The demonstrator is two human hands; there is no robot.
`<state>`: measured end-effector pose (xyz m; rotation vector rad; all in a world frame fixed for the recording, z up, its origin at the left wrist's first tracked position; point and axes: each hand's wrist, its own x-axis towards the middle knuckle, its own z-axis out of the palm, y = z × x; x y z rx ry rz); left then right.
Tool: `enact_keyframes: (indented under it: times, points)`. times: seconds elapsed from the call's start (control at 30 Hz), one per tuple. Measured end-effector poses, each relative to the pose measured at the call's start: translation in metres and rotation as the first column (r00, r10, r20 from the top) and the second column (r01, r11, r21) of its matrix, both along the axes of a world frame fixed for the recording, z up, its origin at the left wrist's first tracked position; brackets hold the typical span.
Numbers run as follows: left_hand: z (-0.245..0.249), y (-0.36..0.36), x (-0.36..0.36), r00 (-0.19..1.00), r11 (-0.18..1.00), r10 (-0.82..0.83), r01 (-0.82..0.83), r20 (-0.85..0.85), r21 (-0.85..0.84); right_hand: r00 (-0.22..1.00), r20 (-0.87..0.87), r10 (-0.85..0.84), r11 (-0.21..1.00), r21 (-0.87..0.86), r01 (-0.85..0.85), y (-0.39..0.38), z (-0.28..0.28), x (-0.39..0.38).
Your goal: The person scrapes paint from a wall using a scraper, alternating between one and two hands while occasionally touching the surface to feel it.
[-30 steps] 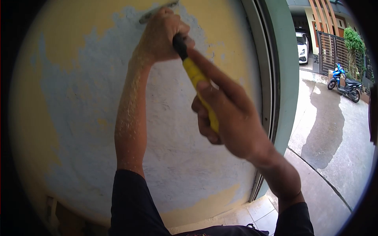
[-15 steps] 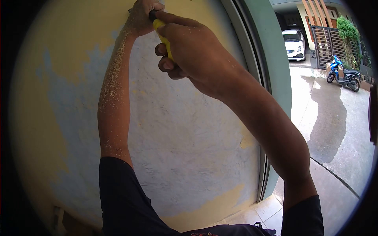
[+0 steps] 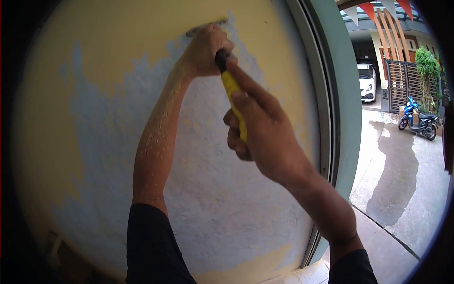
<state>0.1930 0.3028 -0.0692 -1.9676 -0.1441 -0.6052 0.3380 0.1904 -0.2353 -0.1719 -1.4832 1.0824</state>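
A scraper (image 3: 193, 32) with a thin metal blade rests against the wall (image 3: 198, 189), at the upper border between yellow paint and the grey-blue bared surface. Around the tool's head, my left hand (image 3: 208, 49) is closed, with its knuckles towards the wall. My right hand (image 3: 260, 123) wraps round the yellow and black handle (image 3: 231, 85), lower and to the right. Pale flakes cling to my left forearm. The blade is partly hidden behind my left hand.
A green door frame (image 3: 338, 94) with a dark track runs down the wall's right side. Outside are a white car (image 3: 366, 83), a blue motorbike (image 3: 418, 118), a fence, a plant and wet paving. A wooden object (image 3: 56, 248) stands at the lower left.
The view has shifted, with more wall showing above. Both hands and the tool appear lower and further right, and the blade now shows. My right elbow is lower.
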Motion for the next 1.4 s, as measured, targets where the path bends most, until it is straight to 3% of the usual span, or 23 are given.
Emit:
enact_keyframes:
  times: [0.2, 0.33, 0.43, 0.53, 0.63, 0.73, 0.8, 0.9, 0.97, 1.0, 1.07, 1.13, 1.17, 1.27, 1.4]
  points:
    - [0.067, 0.011, 0.002, 1.0, 0.997, -0.017, 0.019, -0.026, 0.07, 0.993, -0.106, 0.059, 0.995, 0.082, -0.051, 0.016, 0.051, 0.0]
    - [0.085, 0.008, 0.005, 0.998, 0.995, 0.066, -0.067, 0.024, 0.077, 0.993, -0.116, 0.001, 0.986, 0.168, 0.019, 0.02, 0.066, 0.006]
    - [0.044, 0.003, 0.008, 0.998, 0.996, -0.047, 0.05, -0.044, 0.07, 0.995, -0.095, -0.032, 0.995, 0.096, 0.041, -0.005, 0.031, 0.016]
    - [-0.009, -0.011, 0.01, 0.999, 0.999, -0.018, 0.016, -0.042, -0.04, 0.995, -0.085, 0.057, 0.998, 0.033, -0.055, -0.01, -0.012, 0.015]
    - [-0.016, -0.001, 0.007, 1.0, 1.0, 0.005, -0.005, -0.009, -0.027, 0.996, -0.084, 0.03, 0.999, 0.031, -0.027, 0.0, -0.019, 0.004]
    - [0.007, 0.004, 0.007, 0.997, 0.998, -0.063, 0.063, -0.042, -0.014, 0.997, -0.053, 0.061, 0.995, 0.082, -0.056, 0.003, 0.002, 0.007]
    - [0.022, 0.006, 0.006, 1.0, 0.999, 0.003, -0.003, 0.006, -0.047, 0.997, -0.034, 0.063, 0.996, 0.069, -0.06, 0.013, 0.015, 0.008]
    - [0.068, 0.017, 0.001, 0.999, 0.998, 0.039, -0.04, 0.026, 0.047, 0.998, -0.064, -0.026, 0.981, 0.191, 0.038, 0.029, 0.042, 0.002]
    - [0.1, 0.025, 0.0, 0.979, 0.955, 0.203, -0.2, 0.006, 0.218, 0.996, -0.075, -0.051, 0.982, 0.179, 0.064, 0.036, 0.067, 0.003]
    - [0.097, 0.019, 0.003, 0.98, 0.956, 0.197, -0.193, 0.003, 0.221, 0.994, -0.085, -0.07, 0.982, 0.168, 0.084, 0.036, 0.073, 0.005]
    - [0.083, 0.009, 0.005, 1.0, 0.999, 0.019, -0.019, -0.015, 0.038, 0.989, -0.089, -0.117, 0.977, 0.169, 0.13, 0.028, 0.066, 0.011]
    - [0.051, 0.017, 0.004, 0.996, 0.992, -0.09, 0.088, 0.023, 0.093, 0.994, 0.002, -0.106, 0.981, 0.164, 0.104, 0.013, 0.042, 0.019]
    - [0.035, 0.011, 0.002, 0.996, 0.991, -0.07, 0.075, -0.048, 0.111, 0.995, -0.032, -0.093, 0.973, 0.21, 0.097, 0.008, 0.025, 0.018]
    - [-0.015, -0.007, 0.006, 0.999, 0.999, -0.013, 0.015, -0.036, 0.048, 0.999, -0.032, 0.037, 0.996, 0.084, -0.034, 0.005, -0.02, 0.008]
    - [-0.006, -0.003, 0.0, 0.999, 0.997, -0.035, 0.037, -0.027, 0.063, 0.994, -0.05, 0.098, 0.995, -0.003, -0.099, -0.002, -0.01, 0.002]
